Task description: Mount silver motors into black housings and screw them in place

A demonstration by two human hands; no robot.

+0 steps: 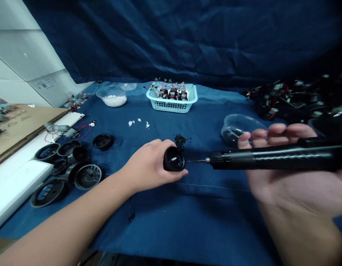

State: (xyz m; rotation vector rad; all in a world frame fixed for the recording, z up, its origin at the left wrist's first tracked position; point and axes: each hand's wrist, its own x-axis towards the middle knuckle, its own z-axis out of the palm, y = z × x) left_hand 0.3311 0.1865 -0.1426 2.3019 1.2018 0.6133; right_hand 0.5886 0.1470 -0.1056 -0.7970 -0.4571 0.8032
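The fingers of the left hand [144, 164] wrap a black plastic housing [174, 159], while the fingers of the right hand [284, 188] curl around an electric screwdriver [270, 157], its bit just short of the housing. More black housings [87, 176] lie at lower left, and wired parts [171, 91] fill a white basket [172, 106] at top centre.

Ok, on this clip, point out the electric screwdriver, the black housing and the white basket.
Electric screwdriver [270, 157], head view, point on the black body.
Black housing [167, 160], head view, point on the outer wall.
White basket [172, 106], head view, point on the front wall.
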